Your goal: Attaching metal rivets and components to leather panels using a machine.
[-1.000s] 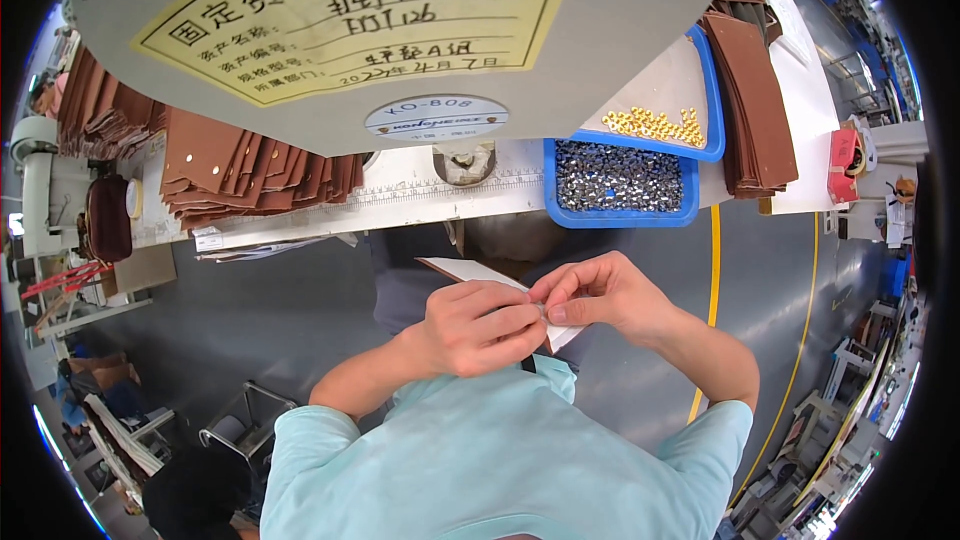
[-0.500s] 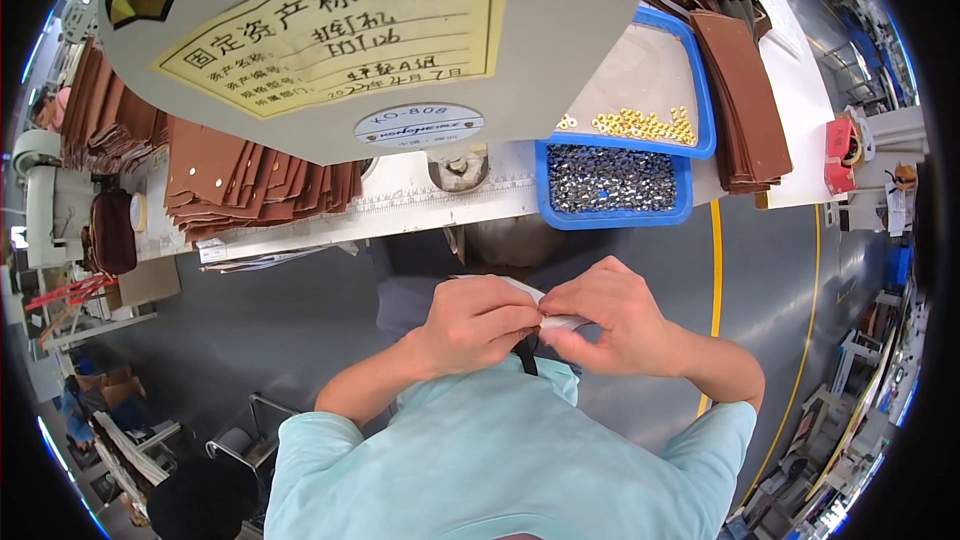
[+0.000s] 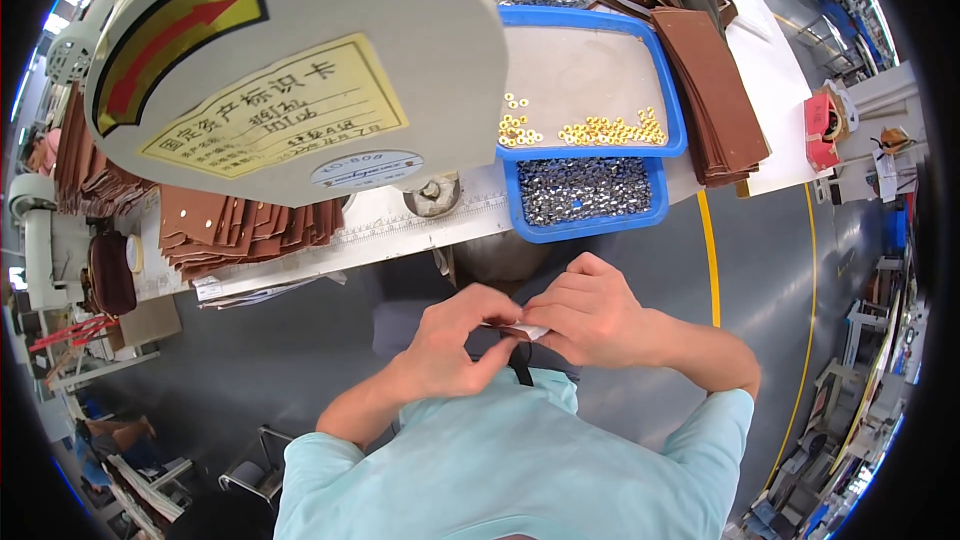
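Note:
Close to my chest, below the bench edge, both hands meet on a small folded white piece with a brown strip along it (image 3: 527, 331); its kind is hard to make out. My right hand (image 3: 592, 315) is closed, pinching the white part between thumb and curled fingers. My left hand (image 3: 452, 342) has its index finger and thumb at the piece's left end, arched around a gap, the tips seeming to grip the brown edge. My fingers hide much of the piece.
A pale machine head (image 3: 300, 70) looms over the bench (image 3: 400, 240). Nearby are stacked brown leather-like pieces (image 3: 245, 235) and more of them (image 3: 710, 100) at right. One blue tray (image 3: 675, 90) contains gold-coloured rings; a smaller blue tray (image 3: 590, 230) contains dark metal parts.
The left fingers and thumb have opened into a wider arch, exposing more of the piece's brown edge. The right hand has shifted slightly left. The view has shifted, showing more behind the trays.

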Demonstrator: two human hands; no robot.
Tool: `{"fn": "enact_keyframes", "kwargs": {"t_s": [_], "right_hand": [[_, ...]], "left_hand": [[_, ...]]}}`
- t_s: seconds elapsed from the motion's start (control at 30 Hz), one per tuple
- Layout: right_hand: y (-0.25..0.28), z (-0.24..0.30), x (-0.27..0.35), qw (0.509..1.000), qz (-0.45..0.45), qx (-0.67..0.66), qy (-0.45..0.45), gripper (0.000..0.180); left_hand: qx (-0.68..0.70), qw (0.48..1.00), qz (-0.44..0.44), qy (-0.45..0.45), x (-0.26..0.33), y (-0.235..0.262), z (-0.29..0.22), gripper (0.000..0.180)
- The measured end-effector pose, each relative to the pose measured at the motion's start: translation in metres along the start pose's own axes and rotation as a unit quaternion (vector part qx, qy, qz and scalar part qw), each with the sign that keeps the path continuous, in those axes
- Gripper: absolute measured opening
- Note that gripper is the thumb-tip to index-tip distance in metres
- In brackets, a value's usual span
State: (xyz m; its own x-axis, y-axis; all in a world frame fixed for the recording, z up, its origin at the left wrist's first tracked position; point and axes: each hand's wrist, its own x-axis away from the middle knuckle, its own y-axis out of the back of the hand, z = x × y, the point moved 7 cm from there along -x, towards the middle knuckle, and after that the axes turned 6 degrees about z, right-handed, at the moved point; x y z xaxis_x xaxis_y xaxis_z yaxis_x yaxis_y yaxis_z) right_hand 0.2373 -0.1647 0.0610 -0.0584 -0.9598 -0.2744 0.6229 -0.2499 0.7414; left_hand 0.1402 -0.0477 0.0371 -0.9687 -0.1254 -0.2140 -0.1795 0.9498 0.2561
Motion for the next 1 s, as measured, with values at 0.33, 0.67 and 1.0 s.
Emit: {"fn": "enact_keyframes", "kwargs": {"t_s": [0.33, 0.67, 1.0], "right_hand": [[-0.008, 0.0, -0.003, 0.991, -0.108, 0.051, 0.066, 0.028], [0.005, -0.031, -0.043, 0.984, 0.141, -0.074, -0.076, 0.017], [0.059, -0.203, -0.116, 0.977, -0.022, 0.082, -0.196, 0.018]], "left_hand": [[-0.047, 0.995, 0.062, 0.067, -0.003, -0.012, 0.021, 0.071], [-0.095, 0.99, -0.008, 0.106, -0.005, 0.004, 0.023, 0.072], [-0.129, 0.973, 0.034, 0.19, -0.004, 0.03, 0.002, 0.057]]}}
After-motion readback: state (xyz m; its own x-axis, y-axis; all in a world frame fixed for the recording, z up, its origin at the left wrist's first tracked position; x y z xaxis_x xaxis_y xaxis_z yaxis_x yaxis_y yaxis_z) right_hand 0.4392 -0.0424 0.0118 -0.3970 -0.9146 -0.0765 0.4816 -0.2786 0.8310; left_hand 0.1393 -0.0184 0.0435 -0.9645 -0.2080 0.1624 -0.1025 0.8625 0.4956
